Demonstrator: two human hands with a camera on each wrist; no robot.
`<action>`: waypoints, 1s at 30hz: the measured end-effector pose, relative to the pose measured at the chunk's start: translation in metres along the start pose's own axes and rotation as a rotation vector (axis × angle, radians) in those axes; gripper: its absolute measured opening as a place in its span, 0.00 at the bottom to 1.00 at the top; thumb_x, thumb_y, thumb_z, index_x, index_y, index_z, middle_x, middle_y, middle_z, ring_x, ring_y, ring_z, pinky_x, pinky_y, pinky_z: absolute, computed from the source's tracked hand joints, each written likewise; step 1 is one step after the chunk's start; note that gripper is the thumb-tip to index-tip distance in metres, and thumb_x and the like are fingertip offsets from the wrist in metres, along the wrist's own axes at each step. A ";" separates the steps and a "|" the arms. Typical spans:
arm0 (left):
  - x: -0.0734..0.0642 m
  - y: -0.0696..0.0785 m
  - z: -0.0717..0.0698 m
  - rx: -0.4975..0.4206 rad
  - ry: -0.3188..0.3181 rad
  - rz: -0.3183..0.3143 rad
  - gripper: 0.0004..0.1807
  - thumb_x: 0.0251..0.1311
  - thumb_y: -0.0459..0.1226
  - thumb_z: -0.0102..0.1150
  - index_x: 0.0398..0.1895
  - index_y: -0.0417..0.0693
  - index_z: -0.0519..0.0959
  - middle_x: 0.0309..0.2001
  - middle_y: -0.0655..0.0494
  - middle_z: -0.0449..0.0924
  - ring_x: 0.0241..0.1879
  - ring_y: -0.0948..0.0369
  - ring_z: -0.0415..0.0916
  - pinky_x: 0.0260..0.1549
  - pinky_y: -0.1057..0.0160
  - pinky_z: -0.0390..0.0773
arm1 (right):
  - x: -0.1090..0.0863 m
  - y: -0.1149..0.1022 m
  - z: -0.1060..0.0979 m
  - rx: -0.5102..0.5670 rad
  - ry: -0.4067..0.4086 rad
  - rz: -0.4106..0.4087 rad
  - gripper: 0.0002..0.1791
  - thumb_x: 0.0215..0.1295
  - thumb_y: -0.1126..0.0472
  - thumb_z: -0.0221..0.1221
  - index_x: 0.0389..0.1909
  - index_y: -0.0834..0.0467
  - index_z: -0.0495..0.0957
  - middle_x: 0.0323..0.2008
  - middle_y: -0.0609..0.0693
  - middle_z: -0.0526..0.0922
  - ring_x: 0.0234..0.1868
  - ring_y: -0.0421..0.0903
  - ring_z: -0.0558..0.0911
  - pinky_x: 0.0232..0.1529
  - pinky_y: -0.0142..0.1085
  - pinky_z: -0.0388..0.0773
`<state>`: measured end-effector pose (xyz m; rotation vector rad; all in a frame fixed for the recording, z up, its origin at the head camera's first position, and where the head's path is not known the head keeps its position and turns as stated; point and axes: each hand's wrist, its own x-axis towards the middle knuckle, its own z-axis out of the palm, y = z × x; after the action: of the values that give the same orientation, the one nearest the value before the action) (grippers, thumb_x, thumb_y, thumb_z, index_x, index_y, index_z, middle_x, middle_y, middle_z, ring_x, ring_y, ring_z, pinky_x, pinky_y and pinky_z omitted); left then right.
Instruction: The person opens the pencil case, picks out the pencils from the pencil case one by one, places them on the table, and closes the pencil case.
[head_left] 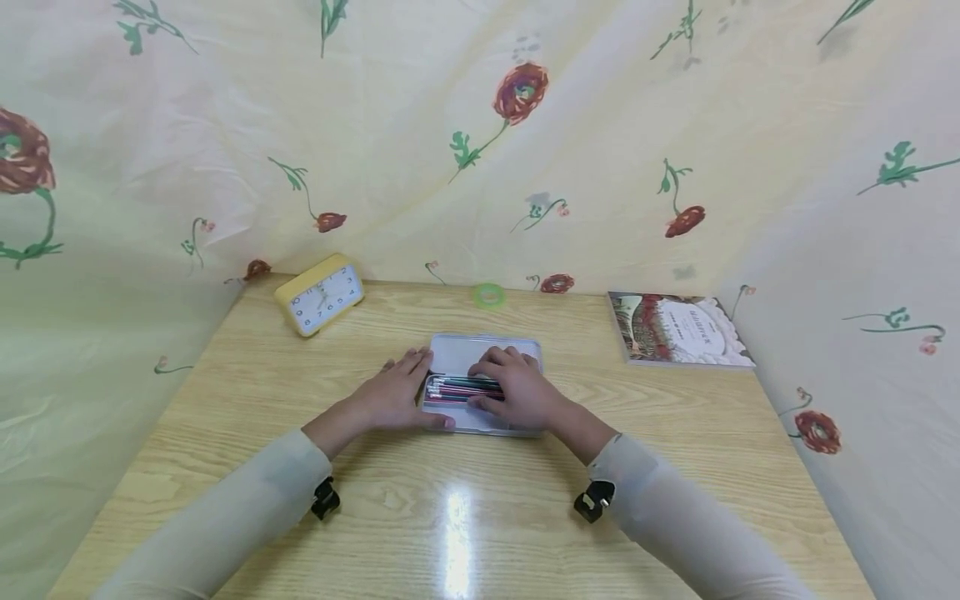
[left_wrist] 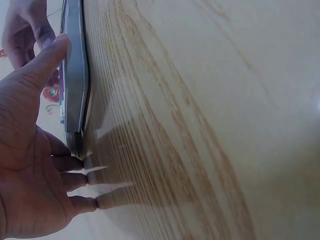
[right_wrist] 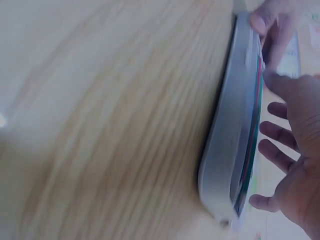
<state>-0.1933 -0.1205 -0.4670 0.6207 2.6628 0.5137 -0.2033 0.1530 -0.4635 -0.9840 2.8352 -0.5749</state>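
A light grey metal pencil case (head_left: 480,421) lies with its lid (head_left: 453,354) folded back on the wooden table. Inside it, several pencils (head_left: 457,388) in dark and red colours lie side by side. My left hand (head_left: 393,396) is at the case's left end; its thumb rests on the front edge, and its other fingers stretch out straight past the corner. Over the right part of the case, my right hand (head_left: 521,392) reaches across the pencils with loosely bent fingers. In the right wrist view, its thumb (right_wrist: 280,84) is close to the pencils, and its fingers are spread apart.
A yellow alarm clock (head_left: 320,294) stands at the back left of the table (head_left: 375,517). Behind the case lies a roll of green tape (head_left: 489,295). A book (head_left: 681,329) with a floral cover is at the back right. Flower-patterned cloth (head_left: 405,125) hangs round the table.
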 end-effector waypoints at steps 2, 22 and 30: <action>0.000 0.000 0.000 0.002 0.001 -0.002 0.76 0.59 0.78 0.66 0.91 0.37 0.43 0.92 0.41 0.41 0.92 0.41 0.39 0.88 0.34 0.49 | 0.004 -0.007 0.003 -0.006 0.024 0.003 0.18 0.77 0.46 0.70 0.60 0.50 0.87 0.56 0.48 0.84 0.56 0.50 0.78 0.61 0.64 0.78; 0.000 0.004 -0.005 -0.011 -0.016 -0.017 0.75 0.59 0.77 0.67 0.91 0.38 0.43 0.92 0.42 0.41 0.92 0.43 0.38 0.89 0.36 0.45 | 0.022 -0.022 0.016 -0.087 0.063 0.051 0.06 0.79 0.53 0.68 0.46 0.51 0.89 0.45 0.47 0.86 0.46 0.48 0.76 0.45 0.47 0.72; 0.002 0.001 -0.002 -0.005 -0.019 -0.014 0.76 0.59 0.77 0.66 0.91 0.37 0.42 0.92 0.41 0.40 0.92 0.42 0.38 0.89 0.35 0.46 | 0.023 -0.026 0.018 -0.100 0.071 0.043 0.07 0.79 0.53 0.68 0.45 0.50 0.91 0.44 0.47 0.86 0.45 0.48 0.76 0.43 0.46 0.72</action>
<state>-0.1952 -0.1194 -0.4658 0.6027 2.6457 0.5077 -0.2022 0.1143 -0.4697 -0.9333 2.9662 -0.4767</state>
